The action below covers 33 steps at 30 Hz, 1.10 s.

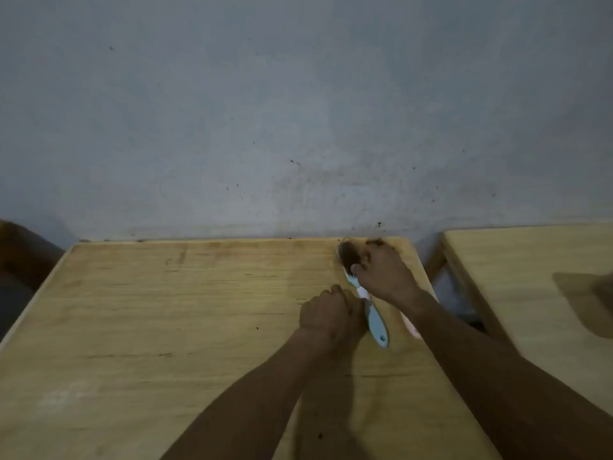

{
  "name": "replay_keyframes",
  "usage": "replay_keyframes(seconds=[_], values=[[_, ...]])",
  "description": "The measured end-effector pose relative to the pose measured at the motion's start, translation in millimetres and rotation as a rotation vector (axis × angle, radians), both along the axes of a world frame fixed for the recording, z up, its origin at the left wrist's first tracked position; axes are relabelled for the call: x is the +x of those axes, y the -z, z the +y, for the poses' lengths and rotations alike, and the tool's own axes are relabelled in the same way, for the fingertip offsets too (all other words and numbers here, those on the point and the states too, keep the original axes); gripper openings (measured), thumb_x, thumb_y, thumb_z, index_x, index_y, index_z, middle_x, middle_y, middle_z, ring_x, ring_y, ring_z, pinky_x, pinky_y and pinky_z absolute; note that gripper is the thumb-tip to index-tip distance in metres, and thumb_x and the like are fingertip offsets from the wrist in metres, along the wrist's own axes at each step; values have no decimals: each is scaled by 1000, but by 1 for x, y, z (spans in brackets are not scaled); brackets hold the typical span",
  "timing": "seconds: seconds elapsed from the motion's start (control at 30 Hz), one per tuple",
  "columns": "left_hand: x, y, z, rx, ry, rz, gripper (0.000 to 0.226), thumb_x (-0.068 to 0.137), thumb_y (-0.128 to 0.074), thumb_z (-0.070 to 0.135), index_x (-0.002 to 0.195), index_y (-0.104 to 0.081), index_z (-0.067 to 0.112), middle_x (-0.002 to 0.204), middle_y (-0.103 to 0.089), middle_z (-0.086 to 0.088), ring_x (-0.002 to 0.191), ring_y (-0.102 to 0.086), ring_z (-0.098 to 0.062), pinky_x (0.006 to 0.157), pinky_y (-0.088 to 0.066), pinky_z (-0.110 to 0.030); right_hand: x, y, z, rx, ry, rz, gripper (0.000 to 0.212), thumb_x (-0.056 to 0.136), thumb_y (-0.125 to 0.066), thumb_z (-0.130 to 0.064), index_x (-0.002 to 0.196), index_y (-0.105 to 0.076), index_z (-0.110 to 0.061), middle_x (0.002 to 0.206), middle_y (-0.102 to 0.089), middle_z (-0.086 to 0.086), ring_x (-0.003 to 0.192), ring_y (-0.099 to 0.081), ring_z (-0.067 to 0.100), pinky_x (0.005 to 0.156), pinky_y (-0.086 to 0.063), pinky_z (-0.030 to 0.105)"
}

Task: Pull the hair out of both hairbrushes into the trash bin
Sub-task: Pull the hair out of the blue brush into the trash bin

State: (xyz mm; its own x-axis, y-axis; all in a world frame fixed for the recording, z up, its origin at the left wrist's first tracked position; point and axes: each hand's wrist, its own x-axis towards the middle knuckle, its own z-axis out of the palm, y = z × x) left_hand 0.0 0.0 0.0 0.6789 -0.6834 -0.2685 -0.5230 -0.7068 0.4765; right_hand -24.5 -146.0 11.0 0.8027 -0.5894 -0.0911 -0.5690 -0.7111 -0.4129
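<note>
A light blue hairbrush [377,325] lies on the wooden table [166,327] near its far right corner, handle toward me. Its head is packed with brown hair [347,254]. My right hand [381,273] covers the head from the right, fingers pinched on the hair. My left hand [331,315] is a closed fist pressed against the brush's neck, seemingly holding it. A pink object [411,327], perhaps the second hairbrush, peeks out from under my right forearm. No trash bin is in view.
A grey wall [298,111] rises right behind the table. A second wooden table [530,260] stands to the right across a narrow gap, with a dark flat shape [583,303] on it. Something dark and brown [23,257] sits off the table's left edge.
</note>
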Motion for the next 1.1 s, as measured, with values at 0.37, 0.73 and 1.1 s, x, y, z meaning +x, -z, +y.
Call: replay_keyframes(seconds=[0.37, 0.73, 1.1], values=[[5, 36, -13, -72, 55, -146, 74, 85, -52, 79, 102, -70, 10, 107, -71, -13, 96, -68, -30, 69, -40, -33, 38, 26, -3, -112, 129, 128, 70, 80, -64, -65, 123, -57, -10, 118, -65, 14, 105, -64, 34, 76, -51, 38], [4, 49, 42, -449, -96, 191, 49, 90, -64, 55, 109, -64, 9, 102, -70, -10, 94, -68, -28, 69, -51, -36, 35, 12, 55, 475, 107, -172, 39, 72, -85, -42, 78, -68, -7, 74, -64, 8, 66, -56, 21, 57, -46, 30], [19, 14, 237, -825, -474, 596, 33, 92, -63, 29, 116, -58, 6, 91, -71, -16, 61, -66, -25, 66, -59, -42, 30, -28, 199, 781, -306, -89, 26, 80, -83, -38, 94, -77, -16, 86, -77, -1, 72, -64, 13, 62, -48, 25]])
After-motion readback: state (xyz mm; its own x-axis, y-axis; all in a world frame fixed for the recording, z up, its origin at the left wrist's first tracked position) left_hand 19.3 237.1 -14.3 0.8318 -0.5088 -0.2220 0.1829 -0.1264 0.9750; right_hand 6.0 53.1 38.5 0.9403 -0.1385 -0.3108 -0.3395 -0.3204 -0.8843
